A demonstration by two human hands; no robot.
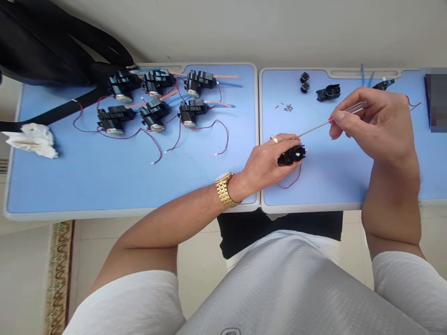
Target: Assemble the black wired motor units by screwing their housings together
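Observation:
My left hand (267,160) is closed around a small black motor unit (290,156) above the right table, and a thin red wire (293,183) trails from it. Pinched in my right hand (379,125) is a screwdriver (316,128) with a clear handle and a long thin shaft. Its shaft points down and left, with the tip at the fingers of my left hand by the unit; whether it touches a screw is hidden. Beyond my hands lie a loose pile of small screws (288,108), a black housing part (328,92) and two round black parts (305,83).
Several black units with wires and tubes (190,111) stand in two rows on the left table (104,186). A black bag (45,42) and a crumpled tissue (33,139) lie at far left. Another black part (383,84) with blue tubes sits behind my right hand. A seam divides the tables.

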